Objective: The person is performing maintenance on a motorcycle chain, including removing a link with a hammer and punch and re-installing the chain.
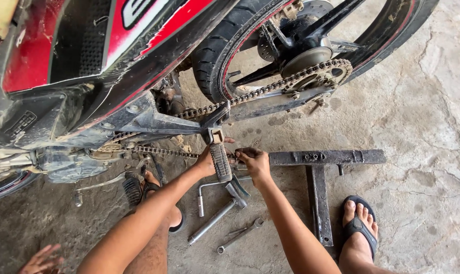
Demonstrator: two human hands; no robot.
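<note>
A red and black motorcycle (88, 56) is filling the upper left, and everything else is lying beneath or beside it on the cracked concrete floor (428, 116). Its rear wheel (301, 45) is hanging behind it with one drive chain (260, 91) running forward from the sprocket (321, 73). Below the wheel, one T-shaped metal stand (318, 167) is lying flat. Two sandalled feet are resting on the floor, one foot (359, 228) just beside the stand's stem. One footpeg (220, 161) is hanging under the motorcycle's frame; the left hand (207, 161) is reaching in behind it, and whether it is clasping anything cannot be told. The right hand (255, 162) is closing around the near end of the stand, just beside the footpeg. Under the footpeg three tools are lying together: an L-shaped socket wrench (214, 189), a long bar wrench (214, 218), and a small spanner (240, 236). No container is showing.
</note>
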